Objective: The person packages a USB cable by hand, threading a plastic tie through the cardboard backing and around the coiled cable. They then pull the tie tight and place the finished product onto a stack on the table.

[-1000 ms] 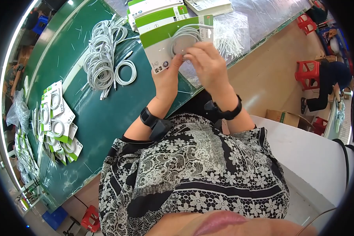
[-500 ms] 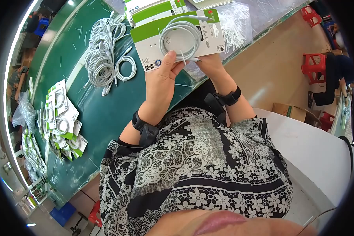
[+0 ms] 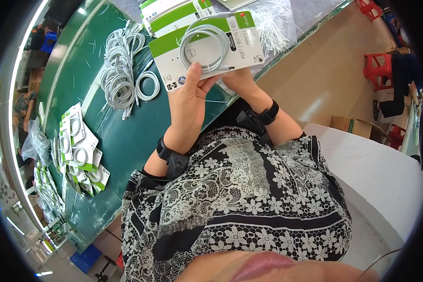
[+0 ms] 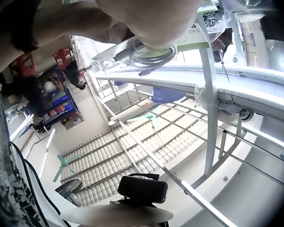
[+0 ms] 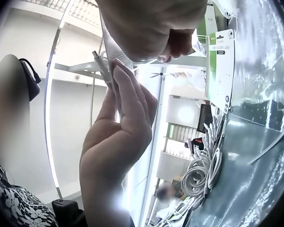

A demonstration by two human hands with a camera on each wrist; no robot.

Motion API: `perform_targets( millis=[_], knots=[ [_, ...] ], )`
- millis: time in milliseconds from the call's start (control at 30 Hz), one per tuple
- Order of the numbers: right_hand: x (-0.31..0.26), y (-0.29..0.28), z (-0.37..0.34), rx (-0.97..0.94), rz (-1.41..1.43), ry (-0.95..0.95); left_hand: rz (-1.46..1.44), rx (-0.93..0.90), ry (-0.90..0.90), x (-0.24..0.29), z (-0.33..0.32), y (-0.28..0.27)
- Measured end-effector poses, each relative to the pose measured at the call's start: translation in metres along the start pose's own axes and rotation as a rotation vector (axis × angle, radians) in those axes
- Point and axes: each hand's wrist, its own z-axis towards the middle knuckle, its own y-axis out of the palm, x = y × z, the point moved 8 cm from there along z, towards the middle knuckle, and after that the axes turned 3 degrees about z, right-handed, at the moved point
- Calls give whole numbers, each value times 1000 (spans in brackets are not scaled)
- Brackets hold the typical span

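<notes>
A coiled white cable [image 3: 224,44] is seemingly being fastened; its green-and-white cardboard card [image 3: 209,50], pinched by the left hand [image 3: 188,101], needs steadying. How the right hand [image 3: 239,81] grips cannot be told.

Red stool [image 3: 377,70] on shiny tan floor [image 3: 312,84], pale wall [image 5: 68,123], bright strip light [image 5: 48,109], green ceiling fan [image 4: 150,117].

Green table [image 3: 127,146] gap, obstacles: loose cables [image 3: 118,75], packaged cables [image 3: 80,157], held card [image 3: 212,48]
</notes>
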Motion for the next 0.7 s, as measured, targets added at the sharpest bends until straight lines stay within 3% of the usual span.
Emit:
perform_targets(
  millis=[100,200,233,333,500,600,633,700],
  knots=[
    [2,1,0,61,60,-28,-18,-5,20,-1,7,-4],
    [28,17,-21,-196,578,496,12,35,96,0,13,-18],
    [28,19,-21,-197,588,492,21,37,101,-3,13,-23],
    [21,20,-18,-81,1356,501,56,-23,78,-17,14,-30],
    [37,-16,-8,-41,1130,587,122,-293,14,3,1,-26],
    [14,-26,4,-306,787,683,104,-495,-243,17,9,-37],
    [12,-26,8,-309,795,692,106,-484,-248,17,15,-44],
    [11,-16,13,-548,625,673,248,-579,-437,-4,24,-58]
  ],
)
